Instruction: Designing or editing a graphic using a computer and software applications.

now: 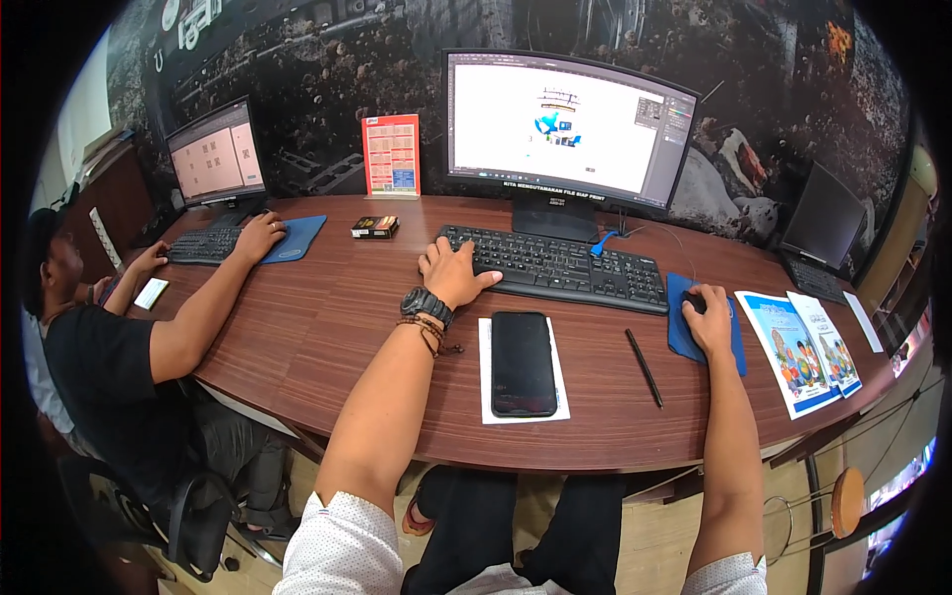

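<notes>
My left hand (pixel 456 272) rests on the left end of a black keyboard (pixel 567 266), fingers spread over the keys and thumb out to the right. A dark watch (pixel 426 305) and bead bracelets circle that wrist. On a blue mouse pad (pixel 680 339), my right hand (pixel 710 323) is curled over a dark computer mouse (pixel 696 300), which it mostly covers. Behind the keyboard stands a curved monitor (pixel 496 119) with a design window on its screen. Between my forearms a black phone (pixel 524 367) lies on white paper (pixel 487 382), and a black pen (pixel 644 368) lies to its right.
At left a co-worker (pixel 109 357) types at another keyboard (pixel 203 246) before a smaller monitor (pixel 213 159). A red desk calendar (pixel 392 154) and a small box (pixel 375 227) sit left of my keyboard. Printed booklets (pixel 788 347) and a dark monitor (pixel 825 218) are at right.
</notes>
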Demonstrator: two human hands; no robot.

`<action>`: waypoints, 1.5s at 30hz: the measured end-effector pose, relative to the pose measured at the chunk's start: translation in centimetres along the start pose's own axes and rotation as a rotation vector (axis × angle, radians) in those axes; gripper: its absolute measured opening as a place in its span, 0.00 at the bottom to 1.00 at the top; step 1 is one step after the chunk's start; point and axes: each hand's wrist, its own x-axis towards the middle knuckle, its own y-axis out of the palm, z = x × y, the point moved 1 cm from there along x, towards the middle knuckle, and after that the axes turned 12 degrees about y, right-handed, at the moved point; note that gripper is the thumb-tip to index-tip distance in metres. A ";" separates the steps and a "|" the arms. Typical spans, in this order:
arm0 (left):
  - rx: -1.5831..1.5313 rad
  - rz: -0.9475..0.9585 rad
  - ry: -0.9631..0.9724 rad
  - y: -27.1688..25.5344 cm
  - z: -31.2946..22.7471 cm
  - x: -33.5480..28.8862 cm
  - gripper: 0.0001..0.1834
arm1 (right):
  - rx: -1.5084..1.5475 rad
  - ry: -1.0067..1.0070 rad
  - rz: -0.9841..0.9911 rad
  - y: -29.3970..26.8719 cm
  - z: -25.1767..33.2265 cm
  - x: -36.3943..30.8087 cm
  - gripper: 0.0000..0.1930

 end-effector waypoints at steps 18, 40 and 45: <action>0.121 0.028 0.044 -0.3 -0.6 0.2 0.42 | -0.078 -0.356 0.329 13.6 19.7 -2.5 0.20; 0.011 -0.043 0.035 0.1 -0.3 -0.1 0.38 | -0.155 -0.319 0.067 9.7 11.9 0.4 0.10; 0.006 -0.046 0.029 0.1 0.0 -0.2 0.39 | -0.173 -0.323 0.061 8.4 12.5 0.3 0.09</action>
